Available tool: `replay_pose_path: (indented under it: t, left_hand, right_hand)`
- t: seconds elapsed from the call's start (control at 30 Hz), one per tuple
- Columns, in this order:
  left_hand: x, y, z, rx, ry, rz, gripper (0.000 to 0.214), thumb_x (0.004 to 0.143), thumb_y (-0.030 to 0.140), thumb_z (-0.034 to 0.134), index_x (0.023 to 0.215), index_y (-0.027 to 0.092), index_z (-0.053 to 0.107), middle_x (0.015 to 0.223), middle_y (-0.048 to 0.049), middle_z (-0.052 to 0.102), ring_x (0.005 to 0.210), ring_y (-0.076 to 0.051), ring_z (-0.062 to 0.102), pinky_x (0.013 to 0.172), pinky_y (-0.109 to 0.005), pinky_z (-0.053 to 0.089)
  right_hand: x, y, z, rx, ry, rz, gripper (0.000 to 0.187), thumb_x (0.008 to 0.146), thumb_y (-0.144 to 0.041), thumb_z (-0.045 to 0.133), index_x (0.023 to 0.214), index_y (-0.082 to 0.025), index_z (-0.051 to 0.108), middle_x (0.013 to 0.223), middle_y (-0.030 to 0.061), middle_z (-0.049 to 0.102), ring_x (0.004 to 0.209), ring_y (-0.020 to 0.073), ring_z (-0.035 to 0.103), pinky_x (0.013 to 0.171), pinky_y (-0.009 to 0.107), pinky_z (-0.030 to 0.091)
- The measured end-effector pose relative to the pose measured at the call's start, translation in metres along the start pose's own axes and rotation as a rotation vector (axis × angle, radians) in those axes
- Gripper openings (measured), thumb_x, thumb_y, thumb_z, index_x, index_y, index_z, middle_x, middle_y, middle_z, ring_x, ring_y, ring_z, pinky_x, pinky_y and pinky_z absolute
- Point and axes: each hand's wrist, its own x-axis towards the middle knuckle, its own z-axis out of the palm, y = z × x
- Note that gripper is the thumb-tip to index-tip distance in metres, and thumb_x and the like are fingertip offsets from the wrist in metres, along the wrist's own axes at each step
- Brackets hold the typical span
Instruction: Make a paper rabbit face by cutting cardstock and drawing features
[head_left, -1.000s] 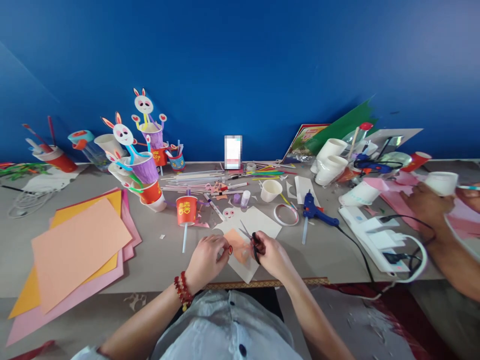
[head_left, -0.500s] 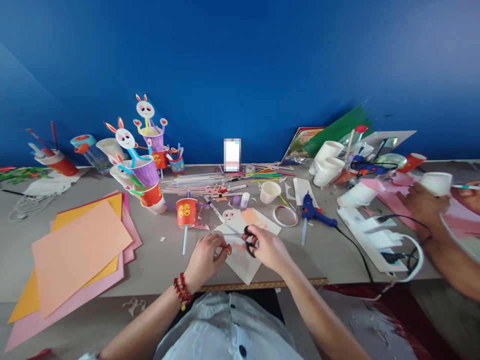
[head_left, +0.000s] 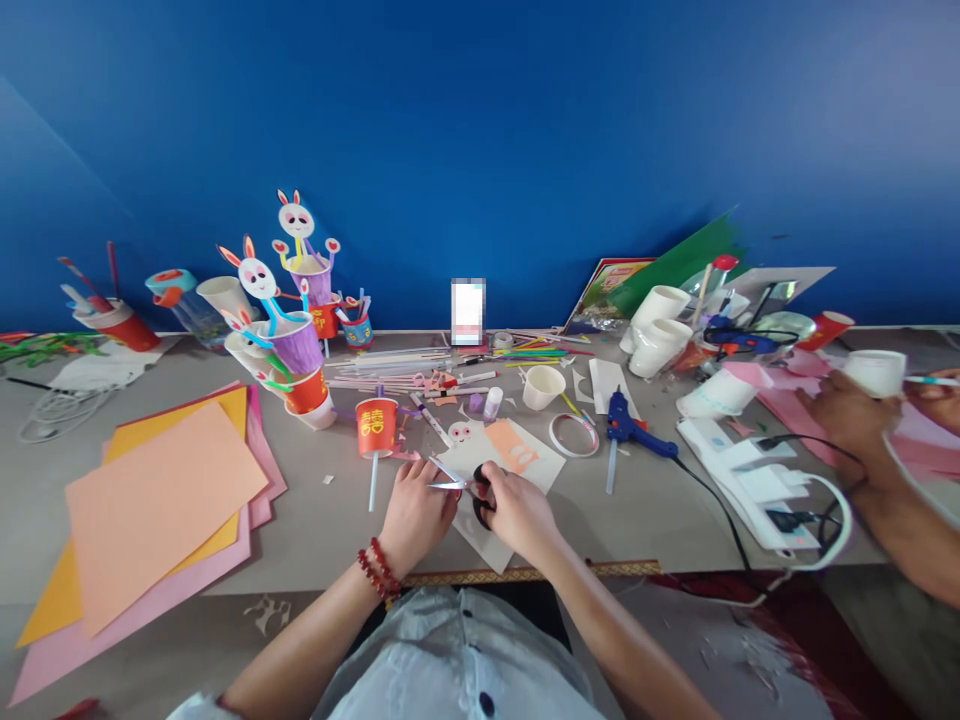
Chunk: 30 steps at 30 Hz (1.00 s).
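Observation:
My right hand (head_left: 514, 510) is closed round the black handles of a pair of scissors (head_left: 461, 485), whose blades point left toward my left hand (head_left: 415, 515). That hand is curled, pinching something small I cannot make out at the blade tips; it wears a red bead bracelet. Both hands rest over a white sheet (head_left: 499, 470) near the table's front edge. A peach paper scrap (head_left: 512, 446) lies on that sheet beyond my hands, next to a small rabbit-face cutout (head_left: 460, 432).
Stacked orange and pink paper (head_left: 150, 500) lies at left. Rabbit paper-cup figures (head_left: 289, 340) and a red cup on a stick (head_left: 376, 425) stand behind. A blue glue gun (head_left: 626, 425), tape ring (head_left: 573, 434) and power strip (head_left: 750, 475) lie at right. Another person's hands (head_left: 855, 415) hold a white cup.
The scissors swung from pointing away to pointing left at my left hand. The peach scrap left my hands and now lies farther back on the white sheet.

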Motion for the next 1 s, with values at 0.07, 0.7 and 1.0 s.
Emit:
replay_pose_path:
  t: [0.07, 0.7, 1.0]
  left_hand:
    - [0.000, -0.002, -0.001, -0.027, 0.003, -0.005, 0.015, 0.091, 0.017, 0.054, 0.096, 0.018, 0.068, 0.102, -0.0107, 0.067, 0.099, -0.029, 0.059, 0.090, -0.044, 0.045]
    - [-0.009, 0.006, -0.010, -0.998, -0.082, -0.180, 0.031, 0.098, 0.038, 0.048, 0.085, 0.017, 0.066, 0.084, -0.0062, 0.065, 0.079, -0.019, 0.060, 0.073, -0.029, 0.044]
    - [-0.007, 0.010, -0.007, -1.444, -0.070, -0.339, 0.023, 0.087, 0.038, 0.065, 0.079, 0.016, 0.062, 0.077, -0.0020, 0.061, 0.075, -0.015, 0.053, 0.074, -0.026, 0.040]
  right_hand:
    - [0.000, 0.002, 0.003, 0.069, 0.000, -0.001, 0.032, 0.076, -0.011, 0.063, 0.104, -0.022, 0.053, 0.093, 0.0041, 0.074, 0.086, 0.0209, 0.069, 0.063, 0.025, 0.037]
    - [-0.014, 0.003, 0.003, 0.895, 0.358, -0.438, 0.015, 0.083, -0.012, 0.062, 0.086, -0.024, 0.054, 0.087, 0.0029, 0.064, 0.078, 0.0198, 0.066, 0.071, 0.033, 0.051]
    - [-0.018, 0.002, 0.005, 0.922, 0.405, -0.492, 0.015, 0.083, -0.012, 0.065, 0.090, -0.024, 0.060, 0.091, 0.0044, 0.067, 0.081, 0.0205, 0.065, 0.074, 0.035, 0.053]
